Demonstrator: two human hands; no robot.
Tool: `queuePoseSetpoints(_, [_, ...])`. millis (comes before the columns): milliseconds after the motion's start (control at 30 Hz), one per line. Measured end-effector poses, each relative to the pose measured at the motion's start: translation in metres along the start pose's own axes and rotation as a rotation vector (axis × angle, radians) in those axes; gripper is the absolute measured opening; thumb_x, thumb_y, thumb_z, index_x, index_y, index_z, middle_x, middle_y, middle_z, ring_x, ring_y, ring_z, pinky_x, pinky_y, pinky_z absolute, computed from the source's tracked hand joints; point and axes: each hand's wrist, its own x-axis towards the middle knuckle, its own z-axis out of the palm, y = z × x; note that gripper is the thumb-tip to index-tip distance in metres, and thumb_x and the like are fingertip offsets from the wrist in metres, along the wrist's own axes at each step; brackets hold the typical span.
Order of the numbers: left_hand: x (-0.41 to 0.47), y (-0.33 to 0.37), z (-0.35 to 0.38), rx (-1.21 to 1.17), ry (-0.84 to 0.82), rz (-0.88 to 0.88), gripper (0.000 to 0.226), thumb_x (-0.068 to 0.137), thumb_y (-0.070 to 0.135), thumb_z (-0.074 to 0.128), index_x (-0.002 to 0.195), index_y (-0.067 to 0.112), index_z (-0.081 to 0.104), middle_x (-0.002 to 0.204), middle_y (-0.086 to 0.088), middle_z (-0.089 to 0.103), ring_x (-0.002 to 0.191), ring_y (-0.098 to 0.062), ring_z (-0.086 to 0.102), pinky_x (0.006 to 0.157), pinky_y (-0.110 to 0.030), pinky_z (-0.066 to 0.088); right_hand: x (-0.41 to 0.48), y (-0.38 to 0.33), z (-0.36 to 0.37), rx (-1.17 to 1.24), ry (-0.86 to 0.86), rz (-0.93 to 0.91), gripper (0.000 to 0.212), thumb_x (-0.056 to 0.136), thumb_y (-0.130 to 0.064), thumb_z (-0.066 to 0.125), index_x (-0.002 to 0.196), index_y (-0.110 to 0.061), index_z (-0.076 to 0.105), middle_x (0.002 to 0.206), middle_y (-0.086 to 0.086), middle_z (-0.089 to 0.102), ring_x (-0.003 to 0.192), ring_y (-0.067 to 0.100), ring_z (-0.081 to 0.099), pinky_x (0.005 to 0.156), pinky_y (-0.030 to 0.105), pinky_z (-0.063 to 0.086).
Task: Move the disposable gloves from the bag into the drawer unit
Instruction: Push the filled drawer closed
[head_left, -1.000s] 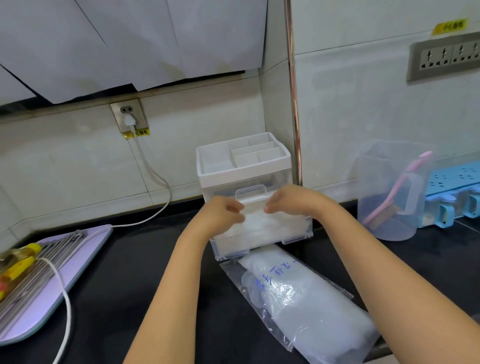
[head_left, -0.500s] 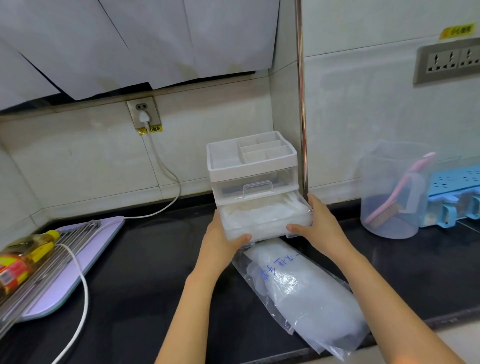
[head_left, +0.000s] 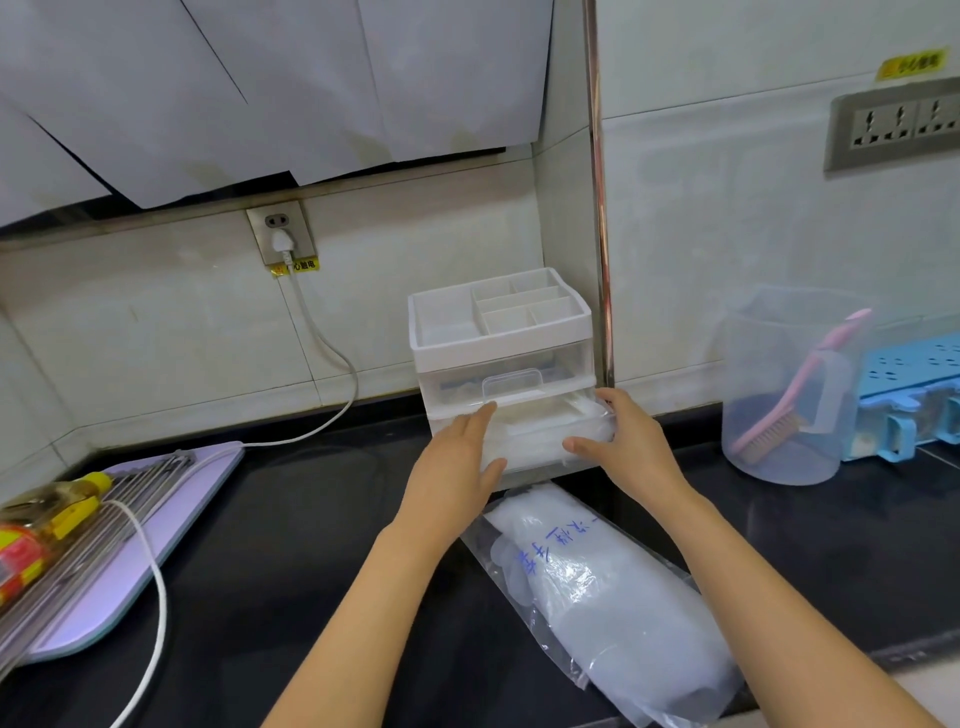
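The left hand (head_left: 460, 465) and right hand (head_left: 631, 441) clasp the front corners of the part-open lower drawer (head_left: 540, 463), twelve o'clock from the bag (head_left: 613, 597). Its heaped gloves (head_left: 540, 423) could jam it on closing.
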Motion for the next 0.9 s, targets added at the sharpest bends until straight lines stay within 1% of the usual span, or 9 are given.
queuePoseSetpoints(167, [0.003,-0.004,0.010,0.066,0.029,0.112,0.054,0.094,0.029,0.057,0.144,0.020,0.037,0.148,0.002,0.036,0.135,-0.014,0.034,0.109,-0.020,0.025,0.006,0.000,0.001,0.001,-0.003,-0.003,0.071,0.076,-0.021,0.079,0.136,-0.014,0.043,0.130,0.005,0.053,0.116,0.019,0.050,0.094,0.026,0.040])
queuePoseSetpoints(300, [0.012,-0.005,0.008,0.067,-0.069,0.057,0.045,0.095,0.040,0.051,0.135,0.020,0.048,0.130,0.002,0.055,0.116,-0.015,0.052,0.093,-0.024,0.040,0.011,0.002,0.001,0.005,-0.015,0.006,0.072,0.074,-0.022,0.081,0.136,-0.015,0.044,0.129,0.004,0.054,0.116,0.020,0.051,0.099,0.033,0.044])
queuePoseSetpoints(400, [0.028,-0.004,0.001,0.086,-0.184,-0.027,0.035,0.091,0.049,0.053,0.097,0.016,0.060,0.089,0.001,0.061,0.085,-0.018,0.057,0.068,-0.028,0.042,0.013,0.004,0.001,0.014,-0.020,0.008,0.072,0.073,-0.021,0.081,0.135,-0.015,0.045,0.127,0.002,0.055,0.112,0.017,0.052,0.096,0.030,0.045])
queuePoseSetpoints(467, [0.038,-0.005,-0.002,0.099,-0.274,-0.076,0.044,0.089,0.054,0.054,0.070,0.014,0.051,0.067,0.001,0.049,0.065,-0.016,0.048,0.058,-0.028,0.034,0.015,0.005,0.001,0.018,-0.019,0.010,0.071,0.072,-0.022,0.082,0.132,-0.015,0.046,0.125,0.001,0.055,0.109,0.015,0.052,0.092,0.027,0.045])
queuePoseSetpoints(533, [0.045,-0.004,-0.005,0.095,-0.339,-0.098,0.054,0.090,0.055,0.052,0.058,0.015,0.037,0.058,0.000,0.038,0.053,-0.014,0.036,0.052,-0.026,0.028,0.016,0.005,0.001,0.004,-0.011,0.007,0.065,0.071,-0.023,0.083,0.126,-0.016,0.048,0.122,0.000,0.055,0.107,0.015,0.052,0.090,0.026,0.045])
queuePoseSetpoints(633, [0.053,-0.003,-0.011,0.140,-0.392,-0.107,0.061,0.091,0.056,0.050,0.053,0.013,0.030,0.054,-0.001,0.032,0.049,-0.014,0.029,0.049,-0.026,0.024,0.018,0.005,0.002,-0.040,0.011,-0.021,0.046,0.073,-0.024,0.082,0.106,-0.017,0.050,0.116,0.001,0.052,0.103,0.018,0.052,0.082,0.025,0.044])
queuePoseSetpoints(767, [0.056,-0.002,-0.016,0.215,-0.411,-0.129,0.061,0.091,0.057,0.048,0.054,0.011,0.034,0.055,-0.001,0.035,0.049,-0.013,0.032,0.048,-0.025,0.026,0.022,0.005,0.002,-0.146,0.016,-0.051,0.033,0.077,-0.027,0.078,0.092,-0.016,0.051,0.110,0.001,0.047,0.094,0.014,0.048,0.078,0.020,0.039])
queuePoseSetpoints(833, [0.055,-0.002,-0.017,0.258,-0.371,-0.131,0.057,0.091,0.057,0.048,0.059,0.010,0.043,0.060,-0.002,0.043,0.054,-0.014,0.041,0.051,-0.025,0.032,0.026,0.005,0.004,-0.156,0.012,-0.055,0.032,0.077,-0.029,0.078,0.091,-0.015,0.053,0.109,0.000,0.047,0.094,0.014,0.048,0.080,0.020,0.040])
queuePoseSetpoints(900, [0.050,-0.001,-0.018,0.303,-0.275,-0.129,0.049,0.091,0.055,0.050,0.081,0.009,0.062,0.081,-0.004,0.060,0.073,-0.018,0.058,0.062,-0.027,0.044,0.028,0.006,0.005,-0.166,0.008,-0.054,0.035,0.076,-0.029,0.078,0.095,-0.014,0.053,0.110,0.001,0.047,0.096,0.015,0.050,0.082,0.021,0.042])
